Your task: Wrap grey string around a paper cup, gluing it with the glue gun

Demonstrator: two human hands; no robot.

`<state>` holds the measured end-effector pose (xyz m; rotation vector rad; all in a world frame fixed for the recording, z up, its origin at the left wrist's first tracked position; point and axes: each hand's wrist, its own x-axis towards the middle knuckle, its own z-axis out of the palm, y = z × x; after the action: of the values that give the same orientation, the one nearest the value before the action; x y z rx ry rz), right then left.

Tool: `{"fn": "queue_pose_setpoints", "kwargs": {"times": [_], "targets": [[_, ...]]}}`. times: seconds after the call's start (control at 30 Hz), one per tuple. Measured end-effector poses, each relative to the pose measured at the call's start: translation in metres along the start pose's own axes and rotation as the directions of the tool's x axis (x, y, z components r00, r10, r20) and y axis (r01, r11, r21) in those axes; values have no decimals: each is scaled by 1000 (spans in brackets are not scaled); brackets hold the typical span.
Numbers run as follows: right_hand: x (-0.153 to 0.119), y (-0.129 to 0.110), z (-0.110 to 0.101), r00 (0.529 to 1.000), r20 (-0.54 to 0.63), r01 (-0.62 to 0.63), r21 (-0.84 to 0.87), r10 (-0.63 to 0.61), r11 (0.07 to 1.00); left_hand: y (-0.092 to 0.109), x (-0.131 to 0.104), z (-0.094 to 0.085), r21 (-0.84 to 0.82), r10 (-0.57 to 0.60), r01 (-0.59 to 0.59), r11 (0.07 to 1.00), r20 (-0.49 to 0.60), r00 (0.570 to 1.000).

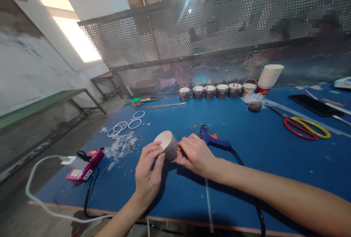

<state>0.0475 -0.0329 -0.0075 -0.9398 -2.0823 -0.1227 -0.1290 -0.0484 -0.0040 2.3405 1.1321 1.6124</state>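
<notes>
A small paper cup (170, 148) with a grey-brown wrapped outside and a white inside is tilted above the blue table. My left hand (149, 165) grips it by the rim and side, thumb in front and fingers behind. At the cup's right side, near its base, my right hand (193, 155) has its fingers pinched together; what lies between them is hidden. Just behind my right hand a blue glue gun (219, 143) with an orange trigger rests on the table. A clear glue stick (209, 206) lies at the front edge.
Several wrapped cups (210, 92) line the back beside a leaning stack of paper cups (270, 77). Scissors (307, 127) and a phone (315, 105) lie right. White rings (135, 123), paper scraps (122, 145) and a pink power strip (86, 165) are left.
</notes>
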Motion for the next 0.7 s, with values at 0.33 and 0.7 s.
{"fn": "queue_pose_setpoints", "kwargs": {"times": [0.33,0.7], "targets": [[6,-16,1,948,94,-317,192,304,929,-1,-7,-1,89,205,-196,977,-107,973],[9,19,-21,845,168,-533,347,508,772,6,-3,-29,174,341,-308,935,-211,916]]}}
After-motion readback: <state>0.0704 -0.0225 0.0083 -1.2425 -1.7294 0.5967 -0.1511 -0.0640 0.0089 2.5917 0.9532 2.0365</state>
